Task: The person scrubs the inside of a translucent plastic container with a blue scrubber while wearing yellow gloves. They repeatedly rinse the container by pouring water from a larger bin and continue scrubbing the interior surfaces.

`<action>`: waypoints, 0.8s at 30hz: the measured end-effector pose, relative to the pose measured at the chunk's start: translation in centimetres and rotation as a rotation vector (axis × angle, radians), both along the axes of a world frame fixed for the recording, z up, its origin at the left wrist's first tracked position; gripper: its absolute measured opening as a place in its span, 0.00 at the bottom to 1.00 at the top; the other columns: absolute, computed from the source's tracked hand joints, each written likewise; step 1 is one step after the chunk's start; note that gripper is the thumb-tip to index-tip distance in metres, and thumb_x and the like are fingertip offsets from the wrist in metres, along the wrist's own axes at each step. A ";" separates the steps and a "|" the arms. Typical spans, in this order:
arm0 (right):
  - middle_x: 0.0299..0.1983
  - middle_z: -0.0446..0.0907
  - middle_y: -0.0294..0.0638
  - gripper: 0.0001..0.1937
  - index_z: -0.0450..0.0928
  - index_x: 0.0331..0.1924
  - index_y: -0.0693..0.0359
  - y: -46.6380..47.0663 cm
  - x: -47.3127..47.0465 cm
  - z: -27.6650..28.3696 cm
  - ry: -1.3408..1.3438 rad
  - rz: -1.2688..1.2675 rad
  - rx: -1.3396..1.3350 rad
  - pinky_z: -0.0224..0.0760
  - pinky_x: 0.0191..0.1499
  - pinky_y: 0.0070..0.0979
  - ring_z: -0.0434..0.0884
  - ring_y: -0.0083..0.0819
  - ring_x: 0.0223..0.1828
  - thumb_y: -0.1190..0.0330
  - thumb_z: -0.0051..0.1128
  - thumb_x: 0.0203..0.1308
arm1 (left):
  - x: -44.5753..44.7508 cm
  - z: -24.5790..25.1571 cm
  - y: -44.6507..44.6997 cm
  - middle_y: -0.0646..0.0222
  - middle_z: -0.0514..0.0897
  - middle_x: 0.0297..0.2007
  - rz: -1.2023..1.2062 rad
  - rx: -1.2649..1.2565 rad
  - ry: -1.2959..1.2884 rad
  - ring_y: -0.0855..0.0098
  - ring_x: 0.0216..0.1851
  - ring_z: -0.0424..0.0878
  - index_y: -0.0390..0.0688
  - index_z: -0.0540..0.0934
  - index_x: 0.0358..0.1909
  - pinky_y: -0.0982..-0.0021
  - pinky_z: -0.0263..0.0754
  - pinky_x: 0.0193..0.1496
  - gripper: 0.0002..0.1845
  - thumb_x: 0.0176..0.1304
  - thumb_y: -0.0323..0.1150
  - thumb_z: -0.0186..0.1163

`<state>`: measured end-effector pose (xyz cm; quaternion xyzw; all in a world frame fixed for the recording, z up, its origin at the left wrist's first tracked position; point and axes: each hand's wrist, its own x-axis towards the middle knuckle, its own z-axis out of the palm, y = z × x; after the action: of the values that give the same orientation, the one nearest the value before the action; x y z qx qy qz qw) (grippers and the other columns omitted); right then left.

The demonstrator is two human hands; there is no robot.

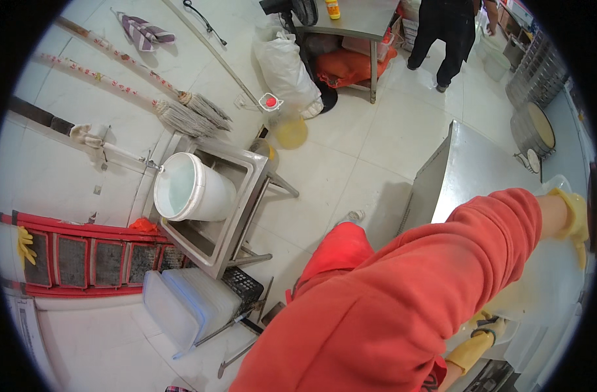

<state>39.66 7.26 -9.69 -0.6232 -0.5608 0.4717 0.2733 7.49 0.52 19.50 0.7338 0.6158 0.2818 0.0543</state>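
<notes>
My left hand (575,220), in a yellow rubber glove, reaches to the far right. It grips the upper edge of a translucent plastic bin (538,284), which looks tilted; its fingertips are partly lost at the dark rim of the view. Below the bin is my right hand (482,340), also in a yellow glove, with a dark green band around it. Whether its fingers close on anything is unclear. My red sleeve (455,255) covers much of the space between. More clear plastic bins (528,348) stand beside the right hand.
A steel counter (489,171) adjoins my left arm. Behind me, a white bucket of water (220,191) sits in a steel sink (229,245). Stacked clear lids (180,304), a red ladder (92,262) and mops (190,117) are near the wall. A person (443,39) stands farther off.
</notes>
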 end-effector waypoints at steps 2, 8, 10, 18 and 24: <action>0.55 0.82 0.41 0.25 0.72 0.70 0.58 -1.2 0.8 -0.6 0.035 -0.029 -0.013 0.86 0.35 0.31 0.89 0.38 0.45 0.71 0.60 0.71 | 0.2 -0.8 0.7 0.59 0.91 0.58 0.008 -0.006 0.002 0.53 0.64 0.86 0.52 0.92 0.57 0.50 0.78 0.68 0.40 0.60 0.76 0.63; 0.42 0.81 0.37 0.16 0.81 0.62 0.58 -5.1 -4.6 8.2 0.632 -0.398 0.236 0.80 0.34 0.29 0.81 0.28 0.34 0.71 0.57 0.73 | -4.1 -1.5 3.6 0.55 0.93 0.47 0.085 -0.144 0.110 0.49 0.52 0.90 0.52 0.93 0.53 0.50 0.80 0.56 0.35 0.70 0.71 0.56; 0.37 0.82 0.34 0.14 0.84 0.59 0.60 -6.4 -7.1 14.4 0.629 -0.388 0.485 0.78 0.35 0.25 0.81 0.24 0.35 0.69 0.60 0.74 | -5.2 -3.2 8.2 0.54 0.91 0.46 -0.021 -0.080 0.266 0.48 0.49 0.89 0.70 0.88 0.62 0.51 0.80 0.54 0.22 0.80 0.58 0.48; 0.57 0.90 0.46 0.18 0.86 0.59 0.66 3.1 -13.8 21.7 0.115 -0.583 1.015 0.78 0.63 0.34 0.88 0.38 0.57 0.61 0.65 0.75 | -4.4 -0.3 9.0 0.55 0.91 0.46 -0.236 -0.046 0.357 0.52 0.48 0.89 0.65 0.83 0.67 0.56 0.79 0.55 0.21 0.83 0.51 0.46; 0.56 0.90 0.45 0.21 0.82 0.61 0.62 4.3 -10.9 3.9 -0.170 -0.667 0.571 0.72 0.70 0.38 0.83 0.43 0.64 0.56 0.54 0.79 | -6.6 -3.3 13.2 0.53 0.88 0.56 -0.275 -0.122 0.193 0.58 0.55 0.88 0.45 0.83 0.64 0.59 0.78 0.59 0.23 0.84 0.47 0.46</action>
<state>28.80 11.60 -5.79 -0.7062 -0.4572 0.1310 0.5245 0.90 13.70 16.22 0.8301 0.5279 0.1621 0.0772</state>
